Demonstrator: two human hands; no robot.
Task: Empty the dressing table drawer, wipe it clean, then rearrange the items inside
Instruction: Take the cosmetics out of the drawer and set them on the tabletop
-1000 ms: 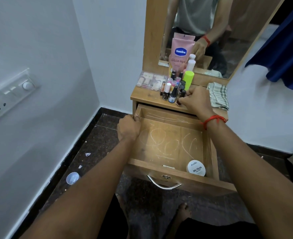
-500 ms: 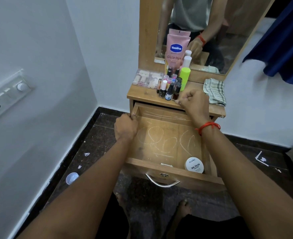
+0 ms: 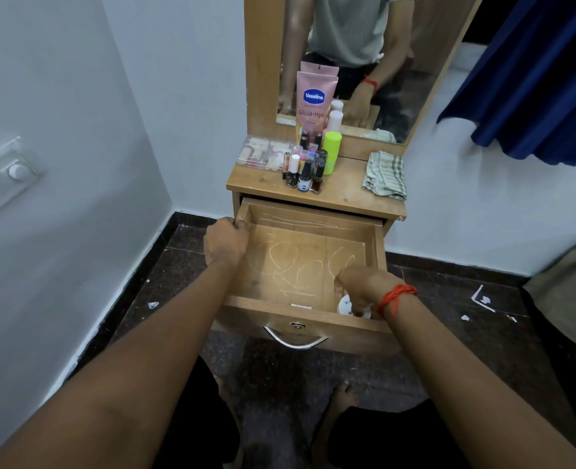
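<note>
My left hand point(image 3: 225, 243) grips the left wall of the drawer point(image 3: 379, 245), steadying it; my right hand point(image 3: 364, 286) has left the bottles point(image 3: 305, 170) on top and now curls round the white jar point(image 3: 346, 306) in the front right corner, I judge nearly the last thing to lift out before wiping

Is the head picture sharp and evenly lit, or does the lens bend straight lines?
Head view: the wide lens bends lines, so the mirror frame leans and the forearms look stretched; light is soft and dim, with no glare or hard shadows; the drawer and its pale streaks are sharp; the right hand on the white jar looks slightly soft.
</note>
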